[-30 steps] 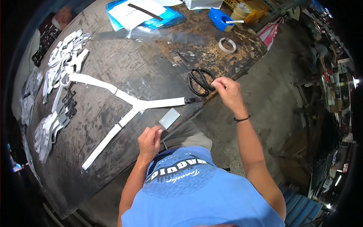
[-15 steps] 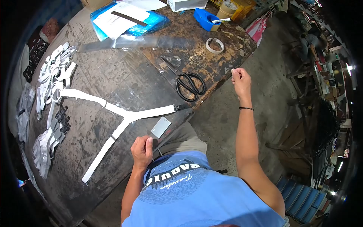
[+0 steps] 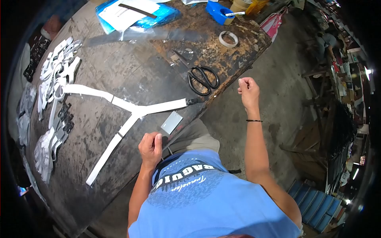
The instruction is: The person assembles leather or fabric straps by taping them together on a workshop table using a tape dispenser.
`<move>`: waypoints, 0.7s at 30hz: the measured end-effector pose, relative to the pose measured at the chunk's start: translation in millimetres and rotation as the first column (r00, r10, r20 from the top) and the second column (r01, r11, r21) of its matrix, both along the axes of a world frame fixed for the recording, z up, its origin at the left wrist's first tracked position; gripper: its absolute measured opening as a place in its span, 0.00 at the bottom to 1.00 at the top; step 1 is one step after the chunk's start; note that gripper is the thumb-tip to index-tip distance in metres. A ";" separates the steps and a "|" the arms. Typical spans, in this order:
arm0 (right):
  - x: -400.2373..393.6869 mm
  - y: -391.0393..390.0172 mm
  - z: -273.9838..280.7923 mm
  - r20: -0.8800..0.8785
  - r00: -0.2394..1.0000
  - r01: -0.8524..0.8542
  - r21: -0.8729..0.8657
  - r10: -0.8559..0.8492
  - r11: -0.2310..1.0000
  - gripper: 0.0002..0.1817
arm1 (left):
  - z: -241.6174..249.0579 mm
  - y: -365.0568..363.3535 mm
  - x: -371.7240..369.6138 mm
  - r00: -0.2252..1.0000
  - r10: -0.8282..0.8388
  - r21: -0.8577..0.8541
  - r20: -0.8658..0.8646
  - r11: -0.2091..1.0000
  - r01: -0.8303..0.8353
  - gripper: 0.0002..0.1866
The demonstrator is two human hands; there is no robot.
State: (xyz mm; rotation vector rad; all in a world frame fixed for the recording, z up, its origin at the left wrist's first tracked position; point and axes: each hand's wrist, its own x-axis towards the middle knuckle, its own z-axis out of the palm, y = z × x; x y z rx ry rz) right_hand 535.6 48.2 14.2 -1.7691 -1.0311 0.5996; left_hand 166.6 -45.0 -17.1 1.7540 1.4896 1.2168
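My left hand (image 3: 150,148) is closed at the table's near edge, thumb on top, just below a small grey card-like rectangle (image 3: 172,123). My right hand (image 3: 249,93) is closed too, held over the floor past the table's edge, fingertips curled against the thumb. Whatever either hand may hold is too small or hidden to make out. On the table lies a Y-shaped white strap (image 3: 138,111) with dark sliders on two arms and a black clip (image 3: 194,101) at its right end. Black-handled scissors (image 3: 203,80) rest beyond that clip.
A heap of white straps (image 3: 59,73) and black clips (image 3: 65,119) occupies the table's left side. Toward the back are a tape roll (image 3: 228,39), a blue tape dispenser (image 3: 217,14) and a blue plastic package (image 3: 162,18). A person (image 3: 327,41) is in the background at right.
The view has shifted slightly, so the table's things appear higher. My right hand has come a little down and toward my body. Both hands stay closed; the strap lies as before.
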 end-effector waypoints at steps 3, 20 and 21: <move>-10.5 -5.2 -6.3 -0.123 0.992 -0.021 0.006 0.022 1.000 0.12 | 0.1 0.7 -0.1 1.000 0.008 0.026 0.025 1.000 -0.009 0.03; -19.1 30.2 0.3 0.011 1.000 0.023 -0.395 -0.021 0.918 0.31 | 12.1 -3.3 5.9 0.997 -0.069 0.101 0.033 0.993 0.066 0.02; -15.7 33.7 -8.4 0.011 1.000 0.027 -0.388 -0.024 0.921 0.31 | 20.8 -1.1 11.8 0.991 -0.130 0.107 0.027 0.986 0.127 0.02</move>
